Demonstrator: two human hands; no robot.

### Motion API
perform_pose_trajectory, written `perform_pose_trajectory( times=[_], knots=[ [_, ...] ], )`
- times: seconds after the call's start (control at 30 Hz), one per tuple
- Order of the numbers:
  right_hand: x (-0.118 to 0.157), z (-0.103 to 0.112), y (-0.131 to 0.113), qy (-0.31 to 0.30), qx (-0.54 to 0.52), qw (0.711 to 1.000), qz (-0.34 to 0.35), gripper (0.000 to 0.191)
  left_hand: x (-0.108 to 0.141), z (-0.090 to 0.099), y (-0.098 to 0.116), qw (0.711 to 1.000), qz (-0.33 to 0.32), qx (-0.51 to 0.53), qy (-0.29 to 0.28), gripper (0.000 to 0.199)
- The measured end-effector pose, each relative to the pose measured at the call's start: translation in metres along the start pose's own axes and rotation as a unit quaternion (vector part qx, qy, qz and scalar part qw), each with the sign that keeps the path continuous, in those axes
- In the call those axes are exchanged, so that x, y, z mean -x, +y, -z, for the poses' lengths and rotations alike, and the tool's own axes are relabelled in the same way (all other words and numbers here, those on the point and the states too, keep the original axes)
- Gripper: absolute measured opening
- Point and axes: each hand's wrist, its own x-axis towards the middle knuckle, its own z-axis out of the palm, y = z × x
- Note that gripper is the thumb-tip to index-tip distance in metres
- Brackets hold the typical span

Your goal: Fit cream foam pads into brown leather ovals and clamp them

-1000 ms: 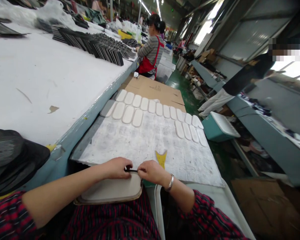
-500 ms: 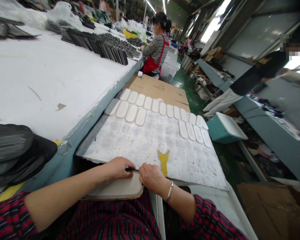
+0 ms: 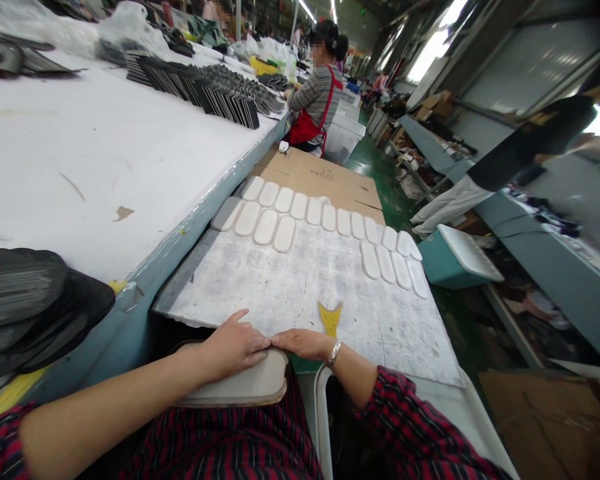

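A pale beige panel with rounded corners lies over my lap, its layered brown edge facing me. My left hand rests along its far edge, fingers laid on the surface and one finger raised. From the other side my right hand reaches the same edge, its fingers straight and its tips meeting those of my left hand. What lies under the fingertips is hidden. Just beyond my right hand, a yellow forked piece lies on the whitish board.
Rows of pale oval pieces lie across the board, with cardboard behind. A white-topped table at left carries dark pieces. One person works ahead; another stands at right near a teal bin.
Both hands have loosened from their pinch on a dark strip at the panel's far edge. Their fingers are now straighter and touch at the tips; the strip no longer shows.
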Motion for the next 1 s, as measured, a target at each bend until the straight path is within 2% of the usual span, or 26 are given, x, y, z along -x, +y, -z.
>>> perform_pose_trajectory(
  times=[0.13, 0.27, 0.33, 0.4, 0.47, 0.57, 0.67, 0.73, 0.83, 1.0],
  knots=[
    [-0.001, 0.005, -0.007, -0.054, -0.021, 0.998, -0.002, 0.049, 0.007, -0.013, 0.001, 0.998, 0.004, 0.009, 0.063, 0.016],
    [-0.007, 0.013, -0.016, -0.084, 0.024, 0.996, -0.011, 0.05, 0.009, -0.017, 0.007, 0.996, 0.001, 0.015, 0.085, 0.017],
    [-0.01, 0.016, -0.019, -0.097, 0.031, 0.995, -0.019, 0.05, 0.009, -0.009, 0.008, 0.997, 0.0, 0.033, 0.069, 0.019],
    [-0.011, 0.017, -0.022, -0.108, 0.029, 0.994, -0.022, 0.049, 0.012, 0.007, 0.003, 0.995, -0.009, 0.097, 0.016, 0.022],
    [-0.011, 0.018, -0.024, -0.114, 0.02, 0.993, -0.018, 0.05, 0.021, 0.025, -0.01, 0.985, 0.004, 0.168, -0.032, 0.025],
    [-0.012, 0.016, -0.026, -0.108, 0.013, 0.994, -0.014, 0.052, 0.044, 0.04, -0.038, 0.977, 0.057, 0.2, -0.054, 0.045],
    [-0.022, 0.008, -0.028, -0.113, 0.008, 0.994, -0.013, 0.055, 0.067, 0.036, -0.059, 0.969, 0.068, 0.225, -0.078, 0.044],
    [-0.033, 0.002, -0.029, -0.125, -0.001, 0.992, -0.02, 0.057, 0.076, 0.028, -0.065, 0.963, 0.067, 0.247, -0.078, 0.042],
    [-0.051, -0.004, -0.034, -0.137, 0.032, 0.99, -0.021, 0.055, 0.082, 0.02, -0.066, 0.961, 0.06, 0.262, -0.06, 0.041],
    [-0.078, -0.01, -0.041, -0.153, 0.115, 0.981, -0.008, 0.055, 0.084, 0.016, -0.066, 0.968, 0.029, 0.246, -0.035, 0.039]
  ],
)
